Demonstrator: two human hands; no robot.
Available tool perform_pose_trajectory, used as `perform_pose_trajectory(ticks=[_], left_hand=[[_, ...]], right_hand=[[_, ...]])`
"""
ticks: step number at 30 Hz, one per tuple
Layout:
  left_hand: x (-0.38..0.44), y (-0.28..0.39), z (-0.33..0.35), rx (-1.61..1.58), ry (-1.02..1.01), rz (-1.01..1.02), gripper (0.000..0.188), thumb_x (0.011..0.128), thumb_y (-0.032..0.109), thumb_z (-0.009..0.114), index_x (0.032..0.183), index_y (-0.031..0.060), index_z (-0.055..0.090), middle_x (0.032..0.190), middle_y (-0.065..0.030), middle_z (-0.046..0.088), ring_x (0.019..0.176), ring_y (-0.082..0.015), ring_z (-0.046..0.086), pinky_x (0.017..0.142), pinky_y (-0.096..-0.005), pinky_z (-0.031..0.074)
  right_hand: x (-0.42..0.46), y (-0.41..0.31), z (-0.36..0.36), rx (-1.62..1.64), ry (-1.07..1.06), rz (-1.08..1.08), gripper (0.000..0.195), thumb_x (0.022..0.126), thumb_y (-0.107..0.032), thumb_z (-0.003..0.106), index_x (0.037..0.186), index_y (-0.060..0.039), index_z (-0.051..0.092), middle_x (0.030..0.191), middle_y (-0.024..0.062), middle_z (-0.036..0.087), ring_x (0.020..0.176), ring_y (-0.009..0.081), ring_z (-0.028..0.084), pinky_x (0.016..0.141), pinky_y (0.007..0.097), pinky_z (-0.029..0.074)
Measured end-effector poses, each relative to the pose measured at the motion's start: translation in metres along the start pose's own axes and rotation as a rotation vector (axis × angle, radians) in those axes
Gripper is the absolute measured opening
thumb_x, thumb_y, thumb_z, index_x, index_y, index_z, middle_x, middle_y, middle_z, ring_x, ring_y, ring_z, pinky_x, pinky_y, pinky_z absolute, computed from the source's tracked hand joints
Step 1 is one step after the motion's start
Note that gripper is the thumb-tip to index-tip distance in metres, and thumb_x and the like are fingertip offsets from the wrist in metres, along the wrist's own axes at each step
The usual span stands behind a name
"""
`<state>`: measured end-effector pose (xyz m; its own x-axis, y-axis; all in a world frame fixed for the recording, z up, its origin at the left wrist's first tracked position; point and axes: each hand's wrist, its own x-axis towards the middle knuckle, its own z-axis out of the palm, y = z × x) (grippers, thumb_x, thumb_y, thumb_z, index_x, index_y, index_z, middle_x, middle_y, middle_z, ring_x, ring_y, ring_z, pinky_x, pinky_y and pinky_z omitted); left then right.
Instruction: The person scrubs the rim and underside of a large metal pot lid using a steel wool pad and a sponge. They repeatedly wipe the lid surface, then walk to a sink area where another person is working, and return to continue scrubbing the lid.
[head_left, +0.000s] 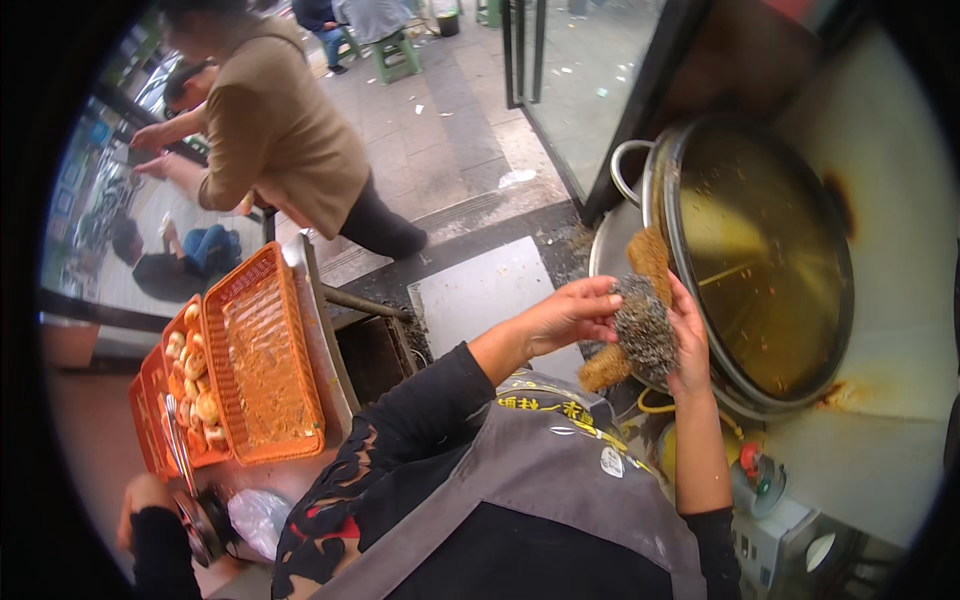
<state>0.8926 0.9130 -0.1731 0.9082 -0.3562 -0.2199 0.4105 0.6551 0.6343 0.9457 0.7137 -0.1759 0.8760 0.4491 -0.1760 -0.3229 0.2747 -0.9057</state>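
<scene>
A grey steel-wool scouring pad (646, 326) is held between my two hands in front of my apron. My left hand (574, 319) pinches its left side with the thumb and fingers. Around its right side my right hand (688, 337) is curled, the fingers partly hidden. Behind the pad lies a long brown fibrous piece (649, 259), perhaps a loofah, whose two ends stick out above and below it. Close to my right hand stands a wide metal pot (772, 262) of yellowish oil with small crumbs in it.
At the left, an orange plastic basket (262, 367) holds residue; a second basket holds round baked or fried pieces (195, 390) and metal tongs (178, 442). Another person's hand (142, 499) is beside them. A passer-by (277, 127) walks outside the glass door (592, 82). A gas regulator (761, 476) sits below the pot.
</scene>
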Motion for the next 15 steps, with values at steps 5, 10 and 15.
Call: perform_pose_trajectory(ticks=[5, 10, 15], left_hand=[[0.014, -0.013, 0.001, 0.062, 0.129, 0.007, 0.018, 0.092, 0.021, 0.060, 0.105, 0.0110, 0.056, 0.090, 0.0049, 0.059, 0.080, -0.0050, 0.058, 0.075, -0.0226, 0.052], [0.017, -0.018, 0.009, 0.080, 0.122, -0.074, 0.022, 0.092, 0.027, 0.059, 0.110, 0.0138, 0.055, 0.106, 0.0027, 0.060, 0.099, -0.0104, 0.055, 0.086, -0.0328, 0.047], [0.024, -0.029, -0.001, -0.241, -0.062, -0.245, 0.034, 0.094, 0.030, 0.053, 0.123, 0.0120, 0.050, 0.122, -0.0039, 0.055, 0.110, -0.0196, 0.053, 0.092, -0.0422, 0.045]], right_hand=[[-0.007, 0.001, -0.012, 0.022, 0.048, -0.052, 0.052, 0.088, -0.005, 0.053, 0.138, -0.0023, 0.038, 0.142, 0.0125, 0.037, 0.130, 0.0187, 0.037, 0.106, 0.0300, 0.030], [-0.017, 0.009, -0.014, -0.041, 0.198, -0.119, 0.037, 0.088, -0.005, 0.057, 0.123, -0.0061, 0.048, 0.119, 0.0067, 0.046, 0.107, 0.0123, 0.048, 0.092, 0.0260, 0.039], [-0.020, 0.008, -0.018, -0.226, 0.176, -0.102, 0.025, 0.089, -0.008, 0.058, 0.112, -0.0088, 0.051, 0.100, 0.0001, 0.043, 0.096, 0.0069, 0.043, 0.087, 0.0222, 0.036]])
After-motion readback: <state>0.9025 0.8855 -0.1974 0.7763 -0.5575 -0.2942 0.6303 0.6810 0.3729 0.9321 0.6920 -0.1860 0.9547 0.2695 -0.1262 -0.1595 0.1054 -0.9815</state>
